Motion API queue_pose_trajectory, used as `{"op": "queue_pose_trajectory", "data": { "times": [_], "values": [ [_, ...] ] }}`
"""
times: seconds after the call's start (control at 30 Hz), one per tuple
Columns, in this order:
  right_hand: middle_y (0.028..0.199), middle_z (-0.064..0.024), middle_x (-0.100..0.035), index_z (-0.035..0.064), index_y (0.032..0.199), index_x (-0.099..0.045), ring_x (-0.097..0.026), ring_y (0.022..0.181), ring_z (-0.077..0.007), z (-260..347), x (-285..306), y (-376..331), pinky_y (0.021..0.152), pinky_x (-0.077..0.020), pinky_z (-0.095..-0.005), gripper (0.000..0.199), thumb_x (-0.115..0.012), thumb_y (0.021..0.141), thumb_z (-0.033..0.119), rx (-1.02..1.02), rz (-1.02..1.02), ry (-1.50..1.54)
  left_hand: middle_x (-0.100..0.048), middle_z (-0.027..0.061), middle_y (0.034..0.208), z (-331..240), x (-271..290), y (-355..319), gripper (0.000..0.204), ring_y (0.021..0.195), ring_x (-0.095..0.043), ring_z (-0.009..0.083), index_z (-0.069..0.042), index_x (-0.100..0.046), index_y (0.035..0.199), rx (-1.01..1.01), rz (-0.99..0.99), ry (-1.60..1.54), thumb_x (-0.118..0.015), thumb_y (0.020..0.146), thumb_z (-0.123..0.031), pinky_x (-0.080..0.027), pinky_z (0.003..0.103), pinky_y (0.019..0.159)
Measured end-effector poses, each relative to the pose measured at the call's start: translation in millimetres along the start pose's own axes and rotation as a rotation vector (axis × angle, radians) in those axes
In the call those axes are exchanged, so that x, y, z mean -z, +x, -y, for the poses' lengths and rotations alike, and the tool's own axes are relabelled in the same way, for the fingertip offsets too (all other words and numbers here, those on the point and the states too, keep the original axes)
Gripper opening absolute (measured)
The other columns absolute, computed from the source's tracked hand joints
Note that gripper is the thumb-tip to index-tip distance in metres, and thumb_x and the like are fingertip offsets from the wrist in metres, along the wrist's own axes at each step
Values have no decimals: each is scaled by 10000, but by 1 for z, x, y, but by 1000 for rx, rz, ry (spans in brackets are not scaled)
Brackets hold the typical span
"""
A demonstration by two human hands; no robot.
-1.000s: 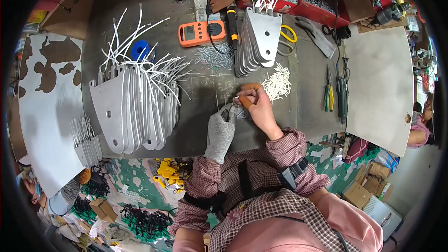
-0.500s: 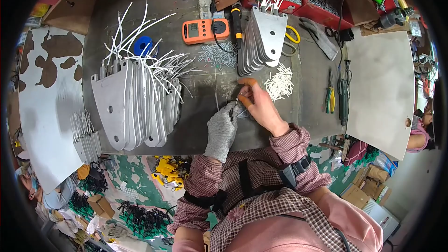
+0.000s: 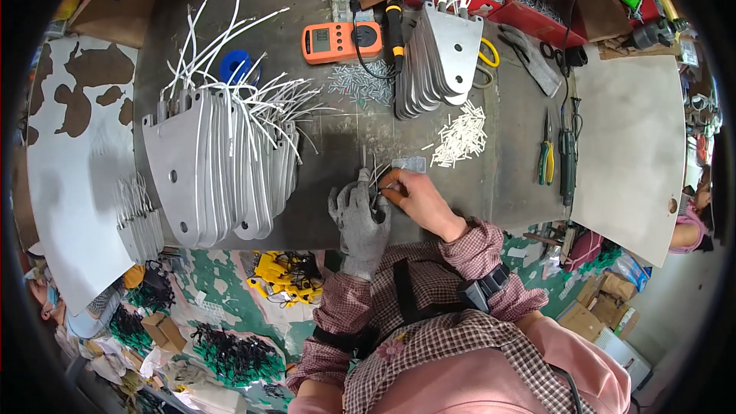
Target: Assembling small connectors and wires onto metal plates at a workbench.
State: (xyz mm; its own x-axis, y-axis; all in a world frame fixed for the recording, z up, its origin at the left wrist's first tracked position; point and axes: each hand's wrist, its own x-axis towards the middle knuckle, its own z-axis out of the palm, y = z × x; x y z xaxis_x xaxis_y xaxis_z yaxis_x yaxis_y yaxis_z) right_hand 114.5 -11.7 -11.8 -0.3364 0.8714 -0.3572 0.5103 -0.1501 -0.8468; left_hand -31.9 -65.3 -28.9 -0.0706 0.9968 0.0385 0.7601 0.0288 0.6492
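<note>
Both hands meet near the table's front edge. My left hand (image 3: pixel 360 218), in a grey knitted glove, is curled with thumb and fingers close to a few thin, wire-like pieces (image 3: pixel 376 171); what it grips is too small to make out. My right hand (image 3: pixel 425 203), bare with orange covers on the fingertips, pinches at something tiny right beside the glove. Just beyond the right fingers lies a small clear plastic piece (image 3: pixel 412 163). A pile of short white tubes (image 3: pixel 460 136) lies farther right. Silver metal plates with white wires (image 3: pixel 211 165) stand in a row at left.
More metal plates (image 3: pixel 438 57) stand at the back. Near them are an orange multimeter (image 3: pixel 341 42), small metal pins (image 3: pixel 360 86), a black-and-yellow tool (image 3: pixel 394 27) and a blue spool (image 3: pixel 236 67). Green-yellow pliers (image 3: pixel 547 155) and a dark corded tool (image 3: pixel 566 165) lie right.
My right hand has moved down and slightly left, closer to the glove. The gloved fingers have spread a little and turned, and the clear plastic piece shows more now.
</note>
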Motion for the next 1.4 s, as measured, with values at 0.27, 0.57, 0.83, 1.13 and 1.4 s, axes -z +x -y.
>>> {"op": "queue_pose_trajectory", "data": {
  "times": [0.27,0.57,0.83,1.13,1.4],
  "values": [
    [864,-163,-680,6,1039,-713,-641,746,-260,-12,-10,4,701,-499,-363,148,-676,901,46,-124,44,93,-605,152,1169,2,-3,-4,662,1114,-525,361,11,-472,1428,-13,-99,-94,-672,808,-107,-360,532,1092],
    [1026,-193,-633,35,1056,-605,-647,924,-382,-17,74,35,793,-514,-460,240,-709,901,187,-105,-579,-534,-675,198,1151,17,-3,53,530,1047,-635,369,-13,-590,1324,250,-41,-326,-739,876,-253,-503,459,921],
    [1025,-228,-632,21,1076,-584,-644,926,-430,-46,74,45,784,-518,-513,173,-618,922,92,-165,-491,-577,-729,55,935,23,11,88,253,788,-576,94,51,-711,1067,316,218,-683,-758,925,-153,-478,285,731],
    [938,-50,-703,-53,1100,-647,-646,845,-84,18,3,44,745,-523,-222,147,-650,970,16,-96,-266,576,-739,106,1000,31,-5,59,237,959,-675,136,38,-709,1105,285,115,-598,-720,948,-140,-526,287,866],
    [1094,-112,-689,-27,1304,-522,-661,921,-107,34,-2,59,834,-515,-216,351,-559,960,-90,-40,-284,520,-697,216,868,23,-4,66,193,757,-662,375,21,-713,995,75,10,-394,-610,983,-142,-497,425,679]
  ]
}}
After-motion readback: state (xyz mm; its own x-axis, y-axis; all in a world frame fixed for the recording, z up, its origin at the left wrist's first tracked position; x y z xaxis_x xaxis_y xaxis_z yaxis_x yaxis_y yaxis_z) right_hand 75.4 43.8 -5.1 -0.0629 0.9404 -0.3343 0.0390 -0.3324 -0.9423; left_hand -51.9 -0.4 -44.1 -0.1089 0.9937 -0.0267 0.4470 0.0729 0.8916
